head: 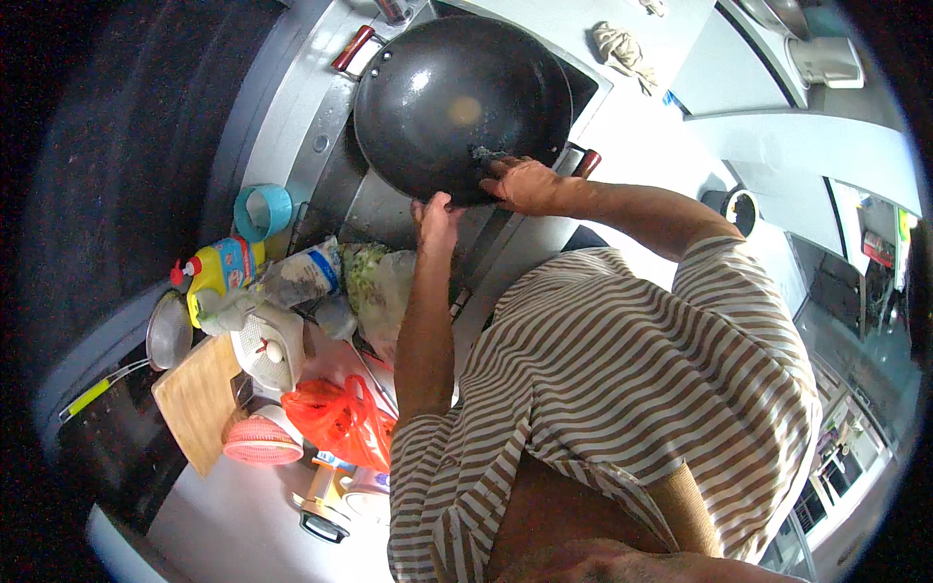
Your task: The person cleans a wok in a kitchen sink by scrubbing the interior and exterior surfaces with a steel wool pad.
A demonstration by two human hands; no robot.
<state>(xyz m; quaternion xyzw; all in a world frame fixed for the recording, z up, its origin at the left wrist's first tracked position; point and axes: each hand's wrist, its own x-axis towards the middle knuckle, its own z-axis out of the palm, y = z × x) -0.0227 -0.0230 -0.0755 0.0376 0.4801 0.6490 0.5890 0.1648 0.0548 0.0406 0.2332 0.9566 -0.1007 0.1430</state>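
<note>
A large black wok [437,87] is tilted before me over a stainless-steel basin or counter surface [375,211], its dark inside showing. It has two reddish-brown side handles, the upper-left handle [354,48] and the right handle [587,164]. My left hand [437,217] grips the near rim, thumb over the edge. Inside the wok, near that rim, my right hand [526,186] presses a small greyish scrubber [487,154], probably steel wool, against the wall. My fingers partly cover the scrubber. What supports the wok's underside is hidden.
To the left crowd a yellow detergent bottle [226,270], a blue ring-shaped container [262,212], plastic bags of greens [368,280], a strainer [169,331], a wooden cutting board [193,404], a pink basket [262,439] and a red plastic bag [342,423]. A crumpled cloth [623,52] lies at upper right.
</note>
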